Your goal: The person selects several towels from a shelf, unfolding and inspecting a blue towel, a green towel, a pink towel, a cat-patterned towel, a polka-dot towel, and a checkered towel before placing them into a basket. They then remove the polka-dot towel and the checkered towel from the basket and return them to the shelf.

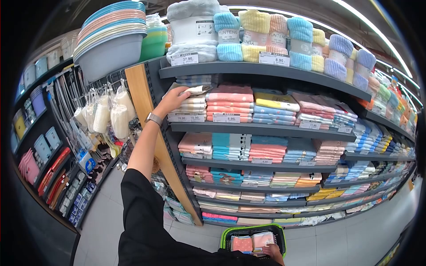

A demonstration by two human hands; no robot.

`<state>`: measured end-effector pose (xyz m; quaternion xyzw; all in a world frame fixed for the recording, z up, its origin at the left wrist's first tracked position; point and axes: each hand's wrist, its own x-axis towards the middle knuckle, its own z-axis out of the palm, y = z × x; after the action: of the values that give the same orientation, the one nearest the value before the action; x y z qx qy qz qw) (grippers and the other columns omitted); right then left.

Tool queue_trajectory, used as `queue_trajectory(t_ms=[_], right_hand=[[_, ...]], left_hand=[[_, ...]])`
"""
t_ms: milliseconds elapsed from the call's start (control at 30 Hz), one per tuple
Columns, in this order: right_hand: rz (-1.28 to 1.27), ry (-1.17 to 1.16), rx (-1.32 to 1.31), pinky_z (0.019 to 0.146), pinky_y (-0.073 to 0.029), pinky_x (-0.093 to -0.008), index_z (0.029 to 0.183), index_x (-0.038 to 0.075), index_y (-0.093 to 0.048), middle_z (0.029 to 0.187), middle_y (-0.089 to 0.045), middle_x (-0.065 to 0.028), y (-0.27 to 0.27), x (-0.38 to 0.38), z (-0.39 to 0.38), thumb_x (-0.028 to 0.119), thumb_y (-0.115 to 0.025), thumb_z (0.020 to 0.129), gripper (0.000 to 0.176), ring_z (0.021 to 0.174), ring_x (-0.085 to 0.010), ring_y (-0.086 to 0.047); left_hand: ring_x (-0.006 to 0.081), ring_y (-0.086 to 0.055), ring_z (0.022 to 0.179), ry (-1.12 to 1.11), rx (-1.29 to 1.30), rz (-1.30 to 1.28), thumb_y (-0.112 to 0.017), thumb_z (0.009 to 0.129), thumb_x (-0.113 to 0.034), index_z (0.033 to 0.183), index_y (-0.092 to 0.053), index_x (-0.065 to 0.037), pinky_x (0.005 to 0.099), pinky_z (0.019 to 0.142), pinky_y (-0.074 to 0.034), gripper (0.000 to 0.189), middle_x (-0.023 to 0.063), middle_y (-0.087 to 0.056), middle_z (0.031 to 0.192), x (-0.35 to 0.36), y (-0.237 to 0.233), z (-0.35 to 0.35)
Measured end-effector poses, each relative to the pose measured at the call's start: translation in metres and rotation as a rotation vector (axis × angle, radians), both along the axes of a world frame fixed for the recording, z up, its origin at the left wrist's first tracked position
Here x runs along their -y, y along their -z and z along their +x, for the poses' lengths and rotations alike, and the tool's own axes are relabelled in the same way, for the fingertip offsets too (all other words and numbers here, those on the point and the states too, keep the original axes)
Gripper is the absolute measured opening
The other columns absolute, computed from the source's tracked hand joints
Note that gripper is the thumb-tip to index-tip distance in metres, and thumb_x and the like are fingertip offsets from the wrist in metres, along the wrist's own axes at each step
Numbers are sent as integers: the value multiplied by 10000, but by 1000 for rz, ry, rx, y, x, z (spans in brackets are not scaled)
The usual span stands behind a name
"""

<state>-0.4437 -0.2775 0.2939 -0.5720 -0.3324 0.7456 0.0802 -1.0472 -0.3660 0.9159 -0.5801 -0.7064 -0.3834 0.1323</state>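
Towels point(229, 106) in folded stacks fill the dark grey shelves point(266, 129) before you in the head view. Your left hand point(175, 100), with a grey band point(154, 118) on its wrist, reaches to the second shelf from the top, its fingers at a cream-white folded cloth towel point(199, 90) on top of the leftmost stack there; you cannot tell from this angle whether they are clamped on it. Just right of that stack sits a coral-pink one, and white price labels point(226, 118) line the shelf edge. Low down, your right hand point(271, 251) is at the right side of a black plastic basket with a bright green rim point(284, 241), beside a pale pink folded towel point(262, 239); its grip is unclear. A coral-pink dotted towel point(242, 243) lies left of that one inside the basket. Rolled ribbed towels point(254, 22) stand on the top shelf, and nested plastic basins point(108, 51) rise at upper left.
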Motion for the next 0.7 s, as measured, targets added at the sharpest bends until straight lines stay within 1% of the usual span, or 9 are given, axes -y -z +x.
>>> queue_trajectory(t_ms=[100, 233, 300, 333, 400, 467, 567, 633, 700], right_hand=[[-1, 19, -93, 674, -550, -417, 1127, -51, -421, 870, -626, -241, 5, -4, -8, 128, -468, 843, 338, 760, -336, -643], [59, -99, -101, 744, -541, -420, 1157, -61, -410, 939, -610, -263, -7, -17, -32, 150, -454, 877, 354, 842, -358, -631], [154, -174, -120, 732, -546, -404, 1136, -66, -433, 932, -609, -266, -20, -19, -49, 140, -446, 883, 326, 837, -348, -635], [151, -159, -106, 721, -550, -394, 1100, -63, -467, 926, -613, -256, -51, -13, -62, 126, -428, 892, 284, 833, -332, -638], [203, -164, -188, 728, -548, -390, 1094, -61, -476, 934, -615, -251, -69, -14, -79, 126, -416, 897, 278, 830, -320, -640], [287, -179, -325, 744, -542, -378, 1082, -55, -493, 956, -618, -240, -94, -13, -99, 126, -395, 907, 271, 828, -296, -643], [308, -206, -553, 784, -524, -355, 1111, -52, -495, 1003, -616, -225, -184, -5, -129, 125, -368, 924, 287, 862, -275, -639], [307, -271, -743, 831, -501, -364, 1151, -53, -481, 1053, -595, -235, -249, 5, -148, 142, -362, 940, 311, 940, -286, -617], [191, -344, -929, 900, -454, -392, 1200, -53, -457, 1128, -558, -242, -310, 16, -166, 145, -348, 955, 333, 1016, -295, -582]], left_hand=[[258, -579, 955, -25, 52, 11, -522, 877, -243, 1106, -566, 13, 320, 851, -422, 346, 176, -615, 1039, -1, 1, -6], [291, -588, 937, -45, 44, 73, -520, 860, -206, 1082, -574, -2, 341, 827, -437, 307, 177, -622, 1004, -4, 4, -7], [331, -588, 917, -206, -153, 85, -504, 840, -161, 1058, -577, -26, 366, 796, -452, 266, 181, -622, 970, -7, 6, -5], [331, -588, 917, -210, -154, 83, -504, 840, -161, 1058, -577, -26, 366, 796, -452, 266, 181, -622, 970, -7, 4, 0], [354, -579, 908, -353, -230, 354, -485, 833, -132, 1049, -572, -42, 384, 776, -460, 250, 183, -616, 961, -3, -2, 18], [340, -592, 886, -311, -183, 514, -481, 842, -131, 1053, -569, -43, 381, 760, -463, 246, 180, -617, 957, 0, -4, 31], [304, -610, 853, -280, -141, 599, -479, 848, -103, 1057, -568, -34, 355, 747, -468, 237, 164, -627, 934, 15, -3, 73], [275, -613, 844, -120, -2, 672, -489, 839, -60, 1060, -566, -14, 333, 747, -469, 238, 147, -629, 939, 27, 6, 106], [258, -609, 850, -24, 81, 678, -499, 817, -17, 1055, -566, 4, 326, 748, -471, 249, 142, -623, 956, 35, 23, 143]])
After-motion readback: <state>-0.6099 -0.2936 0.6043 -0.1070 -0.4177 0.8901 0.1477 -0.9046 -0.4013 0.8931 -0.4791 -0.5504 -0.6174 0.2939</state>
